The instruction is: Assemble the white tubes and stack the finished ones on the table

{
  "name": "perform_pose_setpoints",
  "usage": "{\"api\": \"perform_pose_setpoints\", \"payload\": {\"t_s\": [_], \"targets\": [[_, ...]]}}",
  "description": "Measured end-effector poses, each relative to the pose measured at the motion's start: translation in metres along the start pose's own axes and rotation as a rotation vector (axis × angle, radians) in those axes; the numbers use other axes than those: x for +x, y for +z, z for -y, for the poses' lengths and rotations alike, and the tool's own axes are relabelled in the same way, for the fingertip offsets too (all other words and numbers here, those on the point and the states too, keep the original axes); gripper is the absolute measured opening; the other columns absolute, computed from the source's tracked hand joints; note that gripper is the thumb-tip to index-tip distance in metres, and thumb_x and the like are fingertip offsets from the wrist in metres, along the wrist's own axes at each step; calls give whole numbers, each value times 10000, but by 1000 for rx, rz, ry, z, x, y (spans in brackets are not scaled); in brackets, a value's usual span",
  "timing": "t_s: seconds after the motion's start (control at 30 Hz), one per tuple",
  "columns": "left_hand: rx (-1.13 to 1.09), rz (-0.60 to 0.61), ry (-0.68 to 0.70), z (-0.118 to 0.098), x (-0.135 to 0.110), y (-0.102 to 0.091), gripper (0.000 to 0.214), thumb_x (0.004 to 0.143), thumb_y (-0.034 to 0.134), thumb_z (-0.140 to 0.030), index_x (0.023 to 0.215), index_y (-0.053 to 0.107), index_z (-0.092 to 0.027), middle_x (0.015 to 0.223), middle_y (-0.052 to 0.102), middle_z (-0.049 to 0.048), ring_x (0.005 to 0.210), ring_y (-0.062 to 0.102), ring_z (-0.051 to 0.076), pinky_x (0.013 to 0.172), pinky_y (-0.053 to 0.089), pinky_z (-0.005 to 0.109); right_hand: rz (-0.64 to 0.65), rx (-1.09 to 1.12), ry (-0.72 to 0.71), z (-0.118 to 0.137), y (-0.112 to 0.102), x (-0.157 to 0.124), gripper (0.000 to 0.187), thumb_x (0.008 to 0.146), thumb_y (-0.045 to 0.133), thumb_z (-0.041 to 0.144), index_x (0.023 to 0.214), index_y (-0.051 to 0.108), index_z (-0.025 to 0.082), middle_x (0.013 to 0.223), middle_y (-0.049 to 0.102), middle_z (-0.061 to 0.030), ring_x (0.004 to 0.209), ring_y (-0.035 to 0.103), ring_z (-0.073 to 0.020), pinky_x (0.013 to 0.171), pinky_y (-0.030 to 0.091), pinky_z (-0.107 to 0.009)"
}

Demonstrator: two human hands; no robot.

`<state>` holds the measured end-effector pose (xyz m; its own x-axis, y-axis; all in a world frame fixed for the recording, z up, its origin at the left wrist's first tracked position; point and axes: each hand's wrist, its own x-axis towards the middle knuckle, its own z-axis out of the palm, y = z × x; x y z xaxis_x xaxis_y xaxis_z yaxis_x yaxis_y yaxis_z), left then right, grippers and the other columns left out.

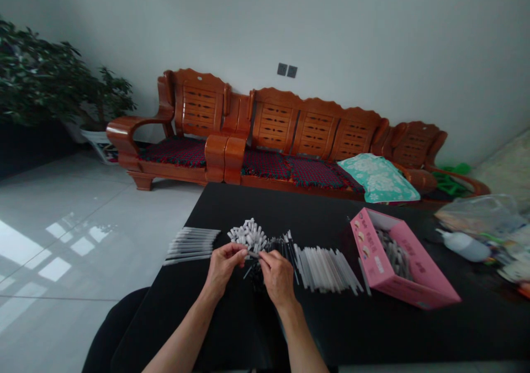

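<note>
My left hand (223,265) is closed in a pinch over the dark table, and my right hand (277,278) pinches from the other side. Between their fingertips is a small pale tube-like piece (252,256), too blurred to name exactly. Just beyond the fingers lies a heap of short white cap-like pieces (247,232). Thin dark rods (284,246) lie past my right hand, and some dark pieces (255,276) lie between the wrists. To the right is a row of frosted tubes (325,269). Slim white-grey sticks (192,243) are lined up left of my left hand.
A pink open box (418,257) with many grey pieces inside stands on the black table (256,196) at the right. Beyond it are a white bottle (466,246) and a clear plastic bag (482,213). A wooden sofa (277,121) stands behind the table.
</note>
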<state>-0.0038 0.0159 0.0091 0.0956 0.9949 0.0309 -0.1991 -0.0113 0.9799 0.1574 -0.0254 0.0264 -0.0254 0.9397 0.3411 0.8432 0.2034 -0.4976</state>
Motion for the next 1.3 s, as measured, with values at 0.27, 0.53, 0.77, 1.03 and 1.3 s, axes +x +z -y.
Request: {"api": "perform_pose_setpoints", "payload": {"t_s": [0.27, 0.53, 0.77, 1.03, 1.3], "targets": [[82, 12, 31, 2, 6, -3, 233, 682, 767, -280, 866, 762, -138, 706, 709, 42, 640, 622, 156, 609, 478, 238, 27, -2, 5, -2, -2, -1, 238, 927, 528, 155, 1050, 718, 228, 896, 679, -41, 822, 648, -147, 740, 418, -205], [90, -4, 19, 7, 7, -3, 323, 730, 732, -388, 936, 719, -139, 788, 716, 61, 655, 642, 160, 535, 497, 220, 25, -46, 12, -2, -1, -1, 228, 929, 527, 165, 1030, 718, 237, 874, 676, -36, 804, 643, -149, 722, 408, -212], [158, -4, 16, 10, 7, -1, 269, 750, 699, -400, 719, 671, -134, 545, 584, -6, 460, 516, 98, 417, 400, 180, 35, -60, 13, -1, -3, 0, 225, 930, 530, 174, 1027, 720, 246, 882, 680, -35, 807, 644, -149, 711, 404, -212], [73, 13, 42, -1, 7, 1, 312, 700, 741, -351, 928, 724, -138, 785, 716, 53, 693, 658, 173, 619, 526, 250, 38, -85, 19, -1, -2, 1, 217, 927, 534, 170, 1002, 724, 244, 854, 672, -26, 788, 638, -140, 700, 392, -209], [110, 13, 17, 3, 9, 1, 263, 693, 749, -384, 740, 670, -137, 561, 594, -13, 473, 533, 109, 436, 406, 195, 56, -96, 10, 0, -5, 2, 212, 925, 533, 170, 977, 724, 247, 850, 664, -21, 781, 632, -139, 692, 385, -212]]}}
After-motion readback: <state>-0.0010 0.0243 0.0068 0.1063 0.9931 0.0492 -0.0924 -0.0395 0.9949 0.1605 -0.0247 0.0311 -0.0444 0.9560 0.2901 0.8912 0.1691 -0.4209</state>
